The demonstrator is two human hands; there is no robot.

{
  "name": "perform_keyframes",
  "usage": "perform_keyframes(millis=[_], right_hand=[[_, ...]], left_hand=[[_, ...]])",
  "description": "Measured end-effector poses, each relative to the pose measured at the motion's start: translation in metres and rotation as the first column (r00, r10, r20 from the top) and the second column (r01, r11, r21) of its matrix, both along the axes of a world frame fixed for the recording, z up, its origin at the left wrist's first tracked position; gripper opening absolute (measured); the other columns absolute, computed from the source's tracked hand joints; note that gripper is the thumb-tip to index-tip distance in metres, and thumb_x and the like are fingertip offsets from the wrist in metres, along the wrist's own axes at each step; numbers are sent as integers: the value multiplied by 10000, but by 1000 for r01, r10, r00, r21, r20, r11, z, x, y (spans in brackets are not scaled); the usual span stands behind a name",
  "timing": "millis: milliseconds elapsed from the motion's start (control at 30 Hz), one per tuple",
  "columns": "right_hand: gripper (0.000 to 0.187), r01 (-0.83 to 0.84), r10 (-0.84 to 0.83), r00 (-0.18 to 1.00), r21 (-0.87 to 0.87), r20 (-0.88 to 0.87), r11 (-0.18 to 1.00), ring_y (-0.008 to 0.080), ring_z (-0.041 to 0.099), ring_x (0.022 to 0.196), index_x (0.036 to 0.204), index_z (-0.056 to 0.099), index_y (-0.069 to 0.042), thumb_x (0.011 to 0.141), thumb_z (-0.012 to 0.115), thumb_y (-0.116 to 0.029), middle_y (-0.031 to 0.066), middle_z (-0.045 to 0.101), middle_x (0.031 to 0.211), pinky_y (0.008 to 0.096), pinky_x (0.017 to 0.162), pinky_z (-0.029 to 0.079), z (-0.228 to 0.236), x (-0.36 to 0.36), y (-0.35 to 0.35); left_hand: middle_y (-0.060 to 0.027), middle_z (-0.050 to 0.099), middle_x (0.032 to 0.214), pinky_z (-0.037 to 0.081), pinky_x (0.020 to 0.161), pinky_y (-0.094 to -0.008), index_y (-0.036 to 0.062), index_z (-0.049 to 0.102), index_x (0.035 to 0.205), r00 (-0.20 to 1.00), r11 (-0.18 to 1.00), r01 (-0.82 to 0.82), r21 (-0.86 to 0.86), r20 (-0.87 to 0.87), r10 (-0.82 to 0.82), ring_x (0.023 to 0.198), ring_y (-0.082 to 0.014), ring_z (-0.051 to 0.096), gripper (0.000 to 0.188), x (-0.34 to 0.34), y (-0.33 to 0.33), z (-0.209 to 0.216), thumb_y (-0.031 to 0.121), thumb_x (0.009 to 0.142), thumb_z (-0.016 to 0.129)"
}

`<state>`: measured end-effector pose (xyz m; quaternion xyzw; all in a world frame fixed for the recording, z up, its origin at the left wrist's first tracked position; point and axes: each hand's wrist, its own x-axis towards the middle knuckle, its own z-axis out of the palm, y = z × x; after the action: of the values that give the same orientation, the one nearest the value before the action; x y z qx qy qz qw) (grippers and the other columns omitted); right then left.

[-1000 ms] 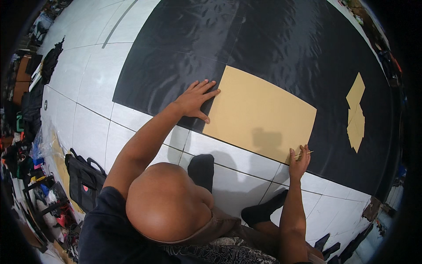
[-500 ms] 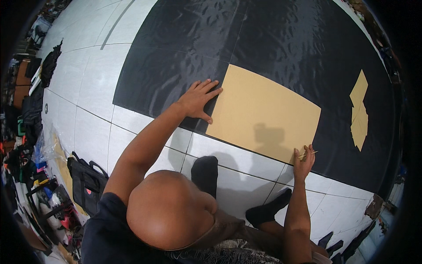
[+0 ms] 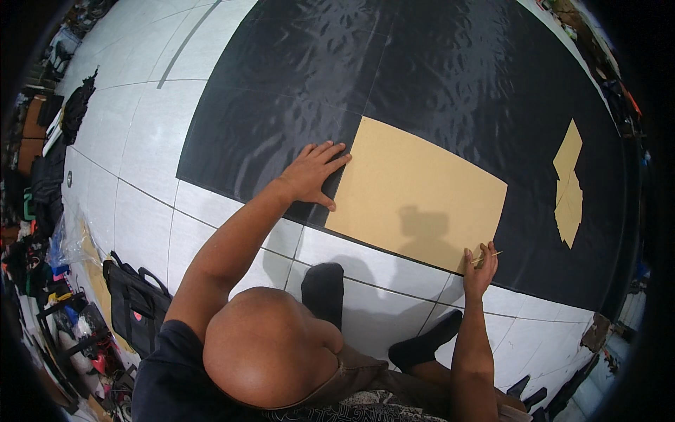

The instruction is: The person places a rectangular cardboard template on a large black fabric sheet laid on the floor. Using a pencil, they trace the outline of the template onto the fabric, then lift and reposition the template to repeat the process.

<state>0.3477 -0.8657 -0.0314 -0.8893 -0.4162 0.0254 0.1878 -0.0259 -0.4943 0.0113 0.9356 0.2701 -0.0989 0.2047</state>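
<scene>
A large tan cardboard sheet [image 3: 422, 190] with straight edges lies flat on a wide black sheet of material [image 3: 295, 91] spread over the floor. At the cardboard's left edge rests my left hand [image 3: 309, 174], fingers spread, its fingertips on or beside that edge. My right hand [image 3: 480, 271] is at the near right corner, fingers curled round a thin yellowish stick [image 3: 488, 259]. Whether it is a pen or a pencil is too small to tell. Farther right on the black material lie angular, pointed tan cardboard pieces [image 3: 568, 186].
White floor tiles [image 3: 133, 133] border the black material at the left and near side. A black bag [image 3: 137, 299] stands at the lower left, beside piled clutter [image 3: 77, 330]. My socked feet [image 3: 323, 292] are just below the cardboard. More items line the far right edge.
The whole view has shifted a little, so everything appears slightly lower. Both hands keep their places against the cardboard sheet.
</scene>
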Motion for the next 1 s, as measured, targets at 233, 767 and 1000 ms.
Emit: perform_keyframes(millis=[233,767,1000], right_hand=[[501,-33,33,999,23,12,999,421,463,1371,1254,623,-12,889,792,-310,236,546,1446,524,1149,343,0,-1,3],[431,83,-94,994,166,62,983,377,589,1267,1189,696,-54,853,798,-304,174,641,1367,475,1093,427,-3,53,-5],[559,78,-80,994,-30,-69,997,404,505,1356,1239,680,-51,814,848,-374,197,582,1434,492,1140,398,10,57,-4]], left_hand=[[-107,259,1668,191,1257,-517,187,322,1591,1000,1000,-7,-23,0,7,1550,-328,209,1266,-2,1,-2,544,547,944],[-190,342,1621,256,1231,-529,107,382,1556,998,999,-8,-33,60,10,1519,-386,281,1260,11,1,5,364,488,1000],[-106,318,1647,229,1266,-507,168,371,1565,994,997,-79,-15,-83,78,1533,-352,256,1275,16,-8,13,316,476,1017]])
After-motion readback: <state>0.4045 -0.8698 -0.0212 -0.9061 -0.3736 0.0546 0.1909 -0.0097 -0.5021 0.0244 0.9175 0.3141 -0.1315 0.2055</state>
